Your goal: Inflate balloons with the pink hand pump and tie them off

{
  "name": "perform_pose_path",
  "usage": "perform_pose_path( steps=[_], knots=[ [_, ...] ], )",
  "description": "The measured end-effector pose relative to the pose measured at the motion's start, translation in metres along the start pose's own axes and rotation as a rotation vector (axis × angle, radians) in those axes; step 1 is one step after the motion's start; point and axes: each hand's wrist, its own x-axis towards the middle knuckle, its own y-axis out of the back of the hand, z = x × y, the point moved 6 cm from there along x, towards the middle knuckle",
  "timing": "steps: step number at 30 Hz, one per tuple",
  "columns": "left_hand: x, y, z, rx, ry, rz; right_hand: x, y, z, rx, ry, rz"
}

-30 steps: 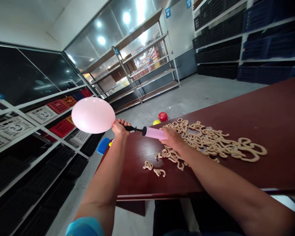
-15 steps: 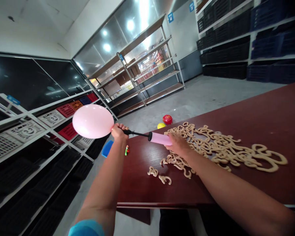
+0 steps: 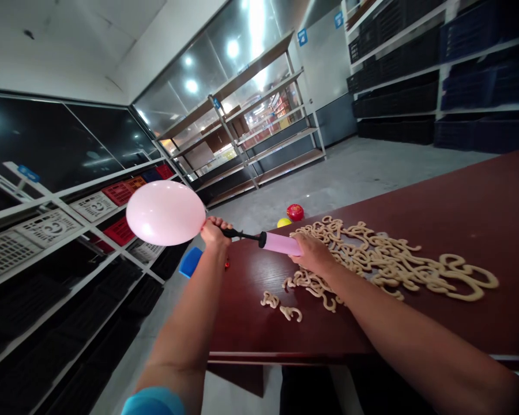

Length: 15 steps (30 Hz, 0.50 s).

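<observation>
White lattice plastic crates on left shelving, contents too unclear to tell; dark-red wood-grained table bears matte beige, rope-like curled pieces; slim pink-and-black cylindrical pump held above table, long axis crosswise, black end pointing left toward glossy pale-pink rounded balloon; left hand has fingers curled round black end, cannot tell whether they pinch the balloon's neck; right hand has fingers wrapped round pink end.
</observation>
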Motion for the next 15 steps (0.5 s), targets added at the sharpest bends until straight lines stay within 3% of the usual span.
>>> perform_pose_path(
  steps=[4,7,10,15],
  knots=[
    [0.019,0.009,0.051,0.014,-0.045,0.013,0.001,-0.002,-0.001,-0.008,0.001,0.000],
    [0.026,0.014,0.067,0.031,-0.086,0.018,0.001,-0.006,-0.001,-0.008,-0.001,0.017],
    [0.025,0.013,0.051,0.001,-0.077,0.017,0.000,-0.007,0.001,-0.010,-0.012,0.024],
    [0.003,0.000,-0.020,-0.017,0.024,0.000,-0.002,-0.007,0.006,-0.009,-0.023,0.023]
  ],
)
